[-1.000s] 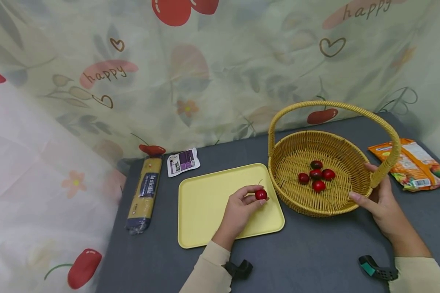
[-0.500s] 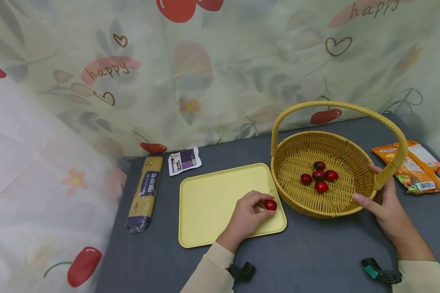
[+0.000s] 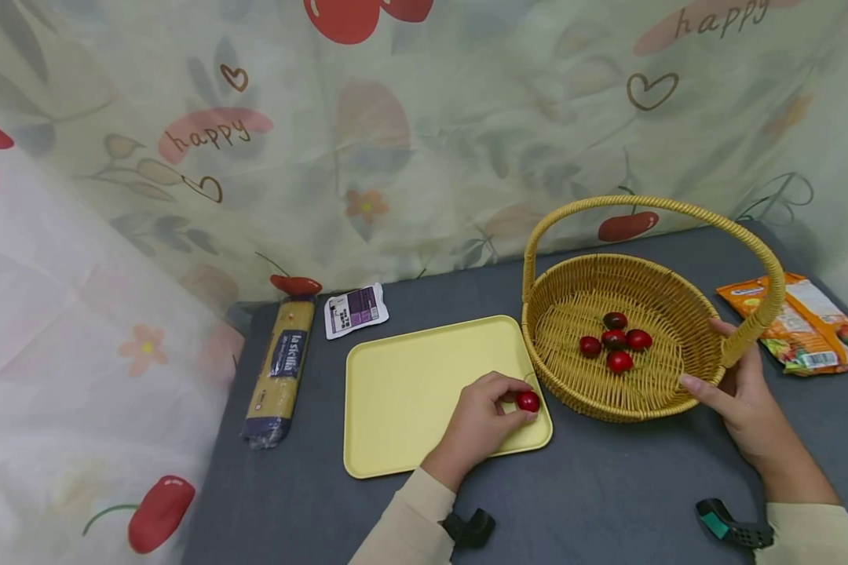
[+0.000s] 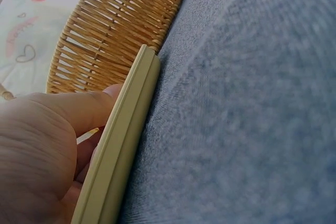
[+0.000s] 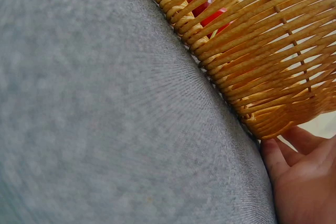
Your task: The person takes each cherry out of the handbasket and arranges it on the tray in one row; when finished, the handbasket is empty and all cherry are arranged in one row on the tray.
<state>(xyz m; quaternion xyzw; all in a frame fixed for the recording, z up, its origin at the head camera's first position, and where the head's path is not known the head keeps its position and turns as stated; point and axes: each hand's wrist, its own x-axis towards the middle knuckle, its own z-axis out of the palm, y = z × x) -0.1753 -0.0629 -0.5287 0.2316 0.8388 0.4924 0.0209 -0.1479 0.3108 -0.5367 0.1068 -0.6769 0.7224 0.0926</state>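
In the head view my left hand (image 3: 475, 428) pinches a red cherry (image 3: 528, 402) with a thin stem between thumb and fingers. It is low over the right end of a yellow rectangular tray (image 3: 403, 392). The left wrist view has the tray's rim (image 4: 123, 135) in front of the fingertips, hiding the cherry. My right hand (image 3: 752, 420) grips the right side of a round wicker basket (image 3: 579, 398), thumb over the rim near the handle's foot. Several dark red cherries (image 3: 618, 362) lie together on the basket floor. The right wrist view shows fingertips (image 5: 270, 148) at the basket's lower edge.
A long pack of spaghetti (image 3: 279, 377) lies left of the tray. Behind the tray is a small white and purple packet (image 3: 356, 311). An orange snack bag (image 3: 805, 322) lies right of the basket. The tall arched handle (image 3: 650, 202) stands over the basket.
My left hand has moved right and toward me with the cherry, lower over the tray's right end. The right hand keeps its grip on the basket. The head view has shifted slightly.
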